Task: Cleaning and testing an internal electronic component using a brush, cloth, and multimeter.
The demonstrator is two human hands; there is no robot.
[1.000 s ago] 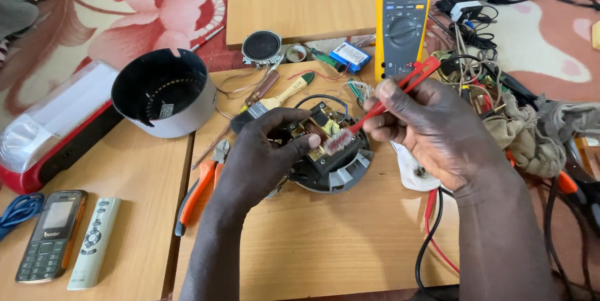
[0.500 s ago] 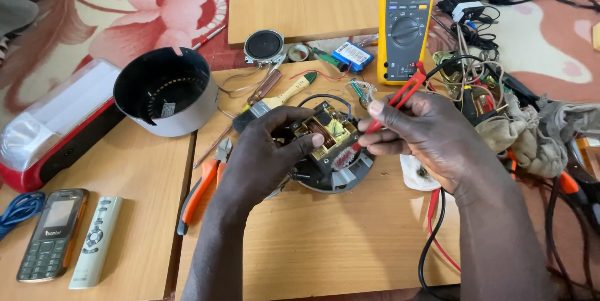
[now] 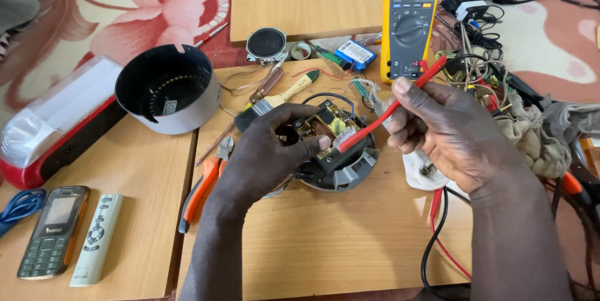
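Head view, catalogued from the near edge of the desk [image 3: 325,257] outward. Near left corner: one mobile phone [image 3: 51,231] and one grey remote control [image 3: 95,239], side by side, with a blue cord [image 3: 19,206] just left of them. Orange-handled pliers [image 3: 203,185] lie beside the left forearm. Desk centre: round grey device base [image 3: 340,167] with exposed circuit board [image 3: 326,127]. Left hand [image 3: 269,151] clenched on the base and board, steadying them. Right hand [image 3: 444,129] grasps a red toothbrush [image 3: 390,110], bristle end touching the board. White stained cloth [image 3: 419,170] lies under the right hand. Left of centre: grey cylindrical housing [image 3: 167,88], open side up. Beyond it, a red and white lamp [image 3: 53,120] at the left edge. Far edge: paintbrush [image 3: 284,95], small round speaker [image 3: 266,44], blue battery pack [image 3: 355,53], yellow multimeter [image 3: 410,20]. Far right corner: tangled wires [image 3: 481,70].
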